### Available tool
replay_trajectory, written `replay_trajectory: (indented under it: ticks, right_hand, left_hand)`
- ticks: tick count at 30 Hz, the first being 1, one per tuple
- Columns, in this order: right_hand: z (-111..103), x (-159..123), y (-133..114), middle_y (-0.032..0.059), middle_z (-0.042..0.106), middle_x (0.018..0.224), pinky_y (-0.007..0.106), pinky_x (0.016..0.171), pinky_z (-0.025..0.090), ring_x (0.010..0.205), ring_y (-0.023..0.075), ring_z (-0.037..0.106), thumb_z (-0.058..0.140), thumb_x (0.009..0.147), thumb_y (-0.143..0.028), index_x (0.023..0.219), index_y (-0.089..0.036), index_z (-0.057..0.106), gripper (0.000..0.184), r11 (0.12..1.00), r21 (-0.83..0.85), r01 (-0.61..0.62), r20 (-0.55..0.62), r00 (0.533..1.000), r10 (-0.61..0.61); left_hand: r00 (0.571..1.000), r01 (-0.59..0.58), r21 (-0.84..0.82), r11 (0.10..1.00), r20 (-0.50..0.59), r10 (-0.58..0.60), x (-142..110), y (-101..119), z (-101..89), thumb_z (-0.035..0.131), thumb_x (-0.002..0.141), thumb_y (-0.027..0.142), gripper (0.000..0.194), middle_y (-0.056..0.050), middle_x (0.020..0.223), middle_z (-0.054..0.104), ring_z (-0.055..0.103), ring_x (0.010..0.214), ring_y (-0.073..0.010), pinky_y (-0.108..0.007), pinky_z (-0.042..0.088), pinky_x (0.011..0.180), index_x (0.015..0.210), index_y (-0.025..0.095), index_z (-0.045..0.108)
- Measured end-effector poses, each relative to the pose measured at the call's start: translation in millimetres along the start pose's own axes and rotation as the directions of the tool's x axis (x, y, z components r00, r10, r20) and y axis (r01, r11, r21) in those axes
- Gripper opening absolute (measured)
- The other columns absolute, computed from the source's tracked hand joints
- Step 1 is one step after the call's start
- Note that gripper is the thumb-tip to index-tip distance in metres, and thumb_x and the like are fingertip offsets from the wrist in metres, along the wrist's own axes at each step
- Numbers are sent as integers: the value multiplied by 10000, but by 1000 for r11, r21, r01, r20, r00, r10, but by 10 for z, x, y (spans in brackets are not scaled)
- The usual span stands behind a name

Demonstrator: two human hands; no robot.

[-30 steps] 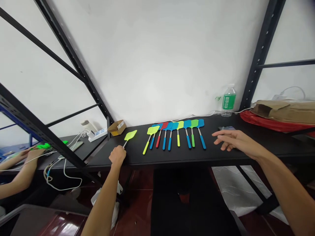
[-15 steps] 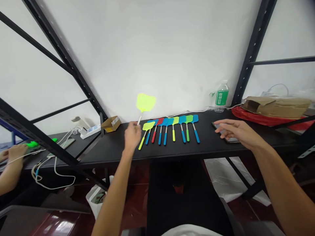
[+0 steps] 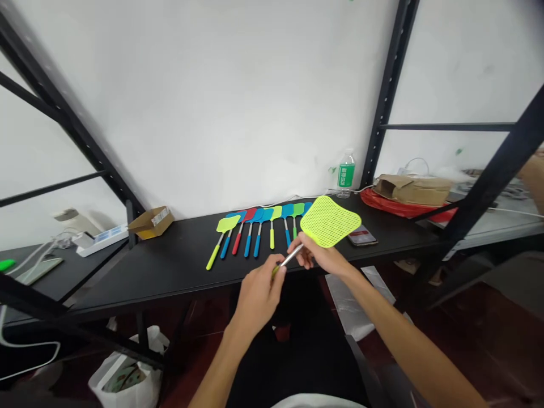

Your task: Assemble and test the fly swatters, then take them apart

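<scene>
A yellow-green fly swatter [image 3: 329, 222] is held tilted above the shelf's front edge, its perforated head to the upper right. My left hand [image 3: 258, 294] is closed around its handle. At the neck, just below the head, the fingers of my right hand [image 3: 318, 255] pinch the metal shaft; the head partly covers that hand. Behind them several fly swatters lie side by side on the black shelf, heads toward the wall. A yellow one [image 3: 228, 224] is at the left end, near a red one [image 3: 237, 243] and several blue ones [image 3: 257, 245].
The black shelf [image 3: 170, 272] runs along a white wall. A small cardboard box [image 3: 151, 222] and a power strip [image 3: 102, 239] stand left. A phone [image 3: 362, 236], water bottle [image 3: 346, 173] and flattened carton [image 3: 414, 190] are right. Black metal posts [image 3: 389, 90] rise at both sides.
The yellow swatter has come from over the shelf's left part toward me and right. My right hand has moved in from the phone and taken its neck. The view has turned right.
</scene>
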State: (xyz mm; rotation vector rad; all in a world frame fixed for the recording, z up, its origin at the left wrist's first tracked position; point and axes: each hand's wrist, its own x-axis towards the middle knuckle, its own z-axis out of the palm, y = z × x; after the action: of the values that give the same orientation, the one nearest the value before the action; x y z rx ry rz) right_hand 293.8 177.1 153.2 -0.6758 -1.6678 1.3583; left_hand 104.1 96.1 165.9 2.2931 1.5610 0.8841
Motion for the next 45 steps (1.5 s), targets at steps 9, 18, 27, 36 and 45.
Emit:
replay_trajectory:
  ticks: [9,18,27,36,45]
  right_hand:
    - [201,-26,174,-58,347,515,279,451,309,432,100,350,544,909,-565,594,-229,386,486,997,-38,72,-296,952,-80]
    - [380,4,414,-50,351,463,288,507,337,435,108,375,474,952,-538,541,-227,402,520,994,-8,106,-288,952,-104]
    - [462,-14,368,-41,373,452,284,495,341,432,107,384,493,950,-509,507,-229,393,534,993,-38,109,-447,887,-114]
    - [209,50,353,-59,329,441,275,411,282,384,94,328,585,887,-494,517,-239,348,508,978,82,192,-572,813,-111]
    - [43,68,341,-44,318,450,307,426,290,398,111,324,558,885,-550,540,-252,316,517,988,12,152,-611,784,-113]
  left_hand:
    - [997,-63,223,973,-36,73,-47,-155,-85,388,1019,401,268,5,886,726,664,777,-183,-258,319,604,1156,285,587]
    - [996,-42,373,927,-63,71,-96,-240,-218,369,1026,388,304,34,760,712,643,669,-167,-291,203,533,964,287,649]
    - [951,-84,421,903,-239,199,-70,-390,-277,483,989,359,244,30,794,738,612,645,-163,-304,314,602,913,277,701]
    - [897,-115,421,900,-345,276,-35,-482,-333,531,970,334,219,12,740,726,617,668,-164,-317,368,679,906,246,722]
    - [881,-106,392,914,-389,269,-21,-600,-451,565,952,371,214,-11,862,768,648,794,-190,-341,392,773,910,256,740]
